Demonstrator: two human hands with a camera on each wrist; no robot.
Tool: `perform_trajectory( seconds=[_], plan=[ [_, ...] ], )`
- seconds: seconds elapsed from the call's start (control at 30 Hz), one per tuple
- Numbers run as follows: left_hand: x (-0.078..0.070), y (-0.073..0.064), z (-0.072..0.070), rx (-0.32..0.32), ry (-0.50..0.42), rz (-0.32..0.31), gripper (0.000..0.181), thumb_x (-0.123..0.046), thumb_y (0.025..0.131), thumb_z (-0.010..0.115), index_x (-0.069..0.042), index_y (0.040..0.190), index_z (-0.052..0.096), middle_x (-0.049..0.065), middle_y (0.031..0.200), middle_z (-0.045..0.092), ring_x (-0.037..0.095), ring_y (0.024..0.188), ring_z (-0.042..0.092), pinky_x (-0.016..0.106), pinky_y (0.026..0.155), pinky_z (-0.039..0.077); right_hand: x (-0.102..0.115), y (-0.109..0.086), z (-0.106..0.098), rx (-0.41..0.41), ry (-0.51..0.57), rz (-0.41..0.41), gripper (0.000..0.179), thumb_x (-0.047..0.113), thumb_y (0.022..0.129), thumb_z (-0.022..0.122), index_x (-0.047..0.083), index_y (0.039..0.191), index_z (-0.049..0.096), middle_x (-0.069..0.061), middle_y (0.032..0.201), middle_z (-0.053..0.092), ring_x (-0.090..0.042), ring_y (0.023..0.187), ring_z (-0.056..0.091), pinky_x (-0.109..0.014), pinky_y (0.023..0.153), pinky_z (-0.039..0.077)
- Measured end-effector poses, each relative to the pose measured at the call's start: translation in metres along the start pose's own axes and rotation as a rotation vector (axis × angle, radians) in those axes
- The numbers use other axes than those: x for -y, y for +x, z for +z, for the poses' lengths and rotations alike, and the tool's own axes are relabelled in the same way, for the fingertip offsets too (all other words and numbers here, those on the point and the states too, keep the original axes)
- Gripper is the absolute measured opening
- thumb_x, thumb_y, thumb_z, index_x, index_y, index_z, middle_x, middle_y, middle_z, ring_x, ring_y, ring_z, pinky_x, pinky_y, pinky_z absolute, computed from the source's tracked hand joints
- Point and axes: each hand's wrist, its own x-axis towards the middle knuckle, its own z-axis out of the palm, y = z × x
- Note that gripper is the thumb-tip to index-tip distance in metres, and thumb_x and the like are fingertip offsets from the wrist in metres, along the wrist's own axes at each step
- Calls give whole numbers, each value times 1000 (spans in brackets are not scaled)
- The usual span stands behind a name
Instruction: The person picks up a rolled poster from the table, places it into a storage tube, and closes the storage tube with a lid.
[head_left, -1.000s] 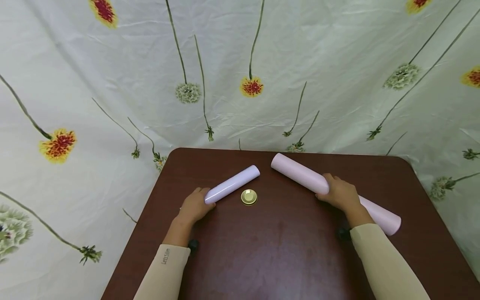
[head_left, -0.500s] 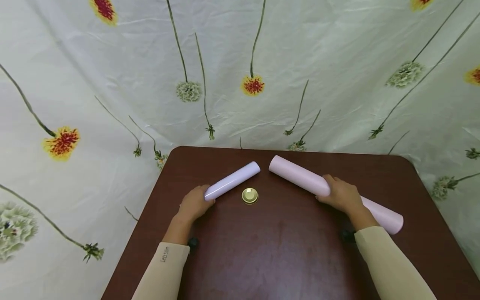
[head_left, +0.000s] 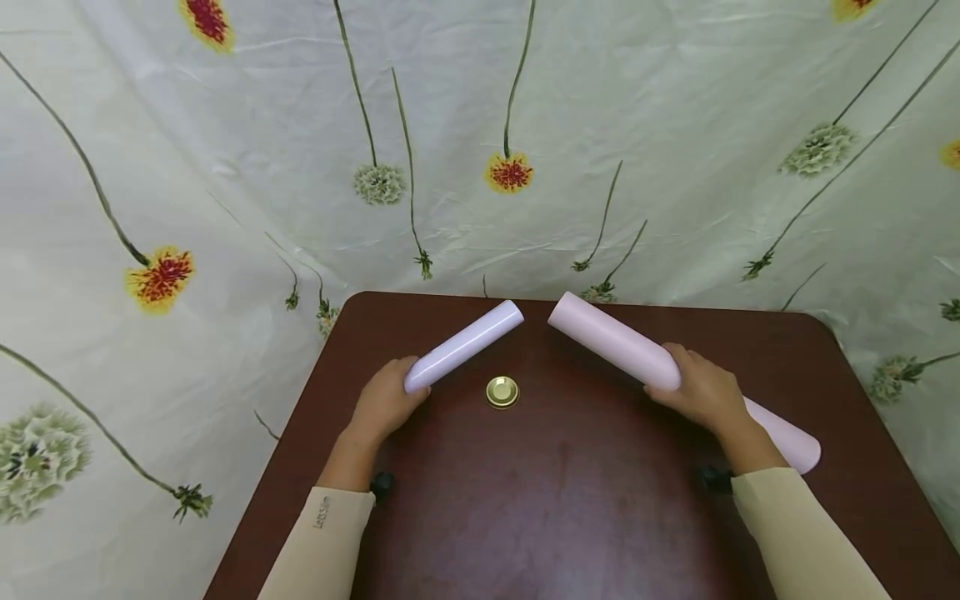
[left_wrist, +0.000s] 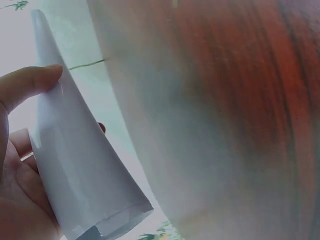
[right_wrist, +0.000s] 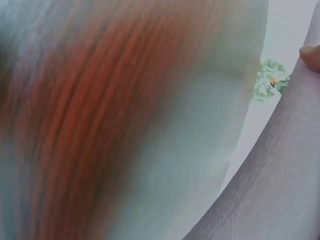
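Lavender roll (head_left: 463, 346) in left hand (head_left: 384, 402), gold dish-like disc (head_left: 502, 391) nearby

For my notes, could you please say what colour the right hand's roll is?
The roll is pale pink, showing best in the head view.

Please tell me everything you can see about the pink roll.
The pink roll is a long, plain cylinder, perhaps rolled sheet material, finely wrinkled in the right wrist view. The right hand grips it near its middle. It slants over the table, far end leftward; whether they touch is unclear.
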Motion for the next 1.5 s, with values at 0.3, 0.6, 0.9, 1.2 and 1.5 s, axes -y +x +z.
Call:
perform_trajectory(
  seconds=[0.3, 0.6, 0.9, 1.2, 1.5],
  plan=[
    [-13, -6, -8, -64, -60, 46, 55, -28, 89, 74, -10, 138, 58, 15, 126, 66, 33, 110, 64, 54, 95, 50, 1, -16, -19, -122, 56, 30, 75, 46, 82, 78, 12, 142, 48, -21, 125, 63, -41, 104, 64, -65, 72, 49],
    [-22, -14, -13, -105, -94, 70, 57, -29, 90, 75, -10, 140, 56, 15, 131, 62, 33, 115, 63, 54, 98, 50, 2, -28, -34, -214, 68, -10, 74, 36, 78, 81, 8, 139, 50, -23, 120, 63, -41, 99, 64, -64, 69, 48],
    [-27, -17, -17, -153, -73, 133, 57, -26, 88, 76, -9, 139, 57, 14, 127, 64, 32, 116, 59, 52, 99, 48, -2, -33, -36, -308, -27, -135, 74, 32, 71, 84, 6, 132, 52, -23, 106, 64, -42, 86, 65, -62, 65, 49],
    [-34, -18, -24, -170, -44, 181, 61, -25, 86, 78, -8, 141, 57, 15, 130, 65, 35, 116, 58, 51, 100, 47, -6, -37, -44, -322, -99, -216, 73, 29, 67, 83, 3, 128, 52, -23, 105, 66, -42, 89, 64, -60, 70, 48],
    [-39, -22, -25, -151, -9, 213, 61, -25, 85, 80, -14, 142, 58, 13, 131, 65, 36, 116, 60, 54, 97, 47, -6, -40, -52, -293, -140, -243, 77, 23, 67, 87, 3, 132, 50, -25, 108, 65, -44, 98, 62, -62, 78, 46]
  ],
)
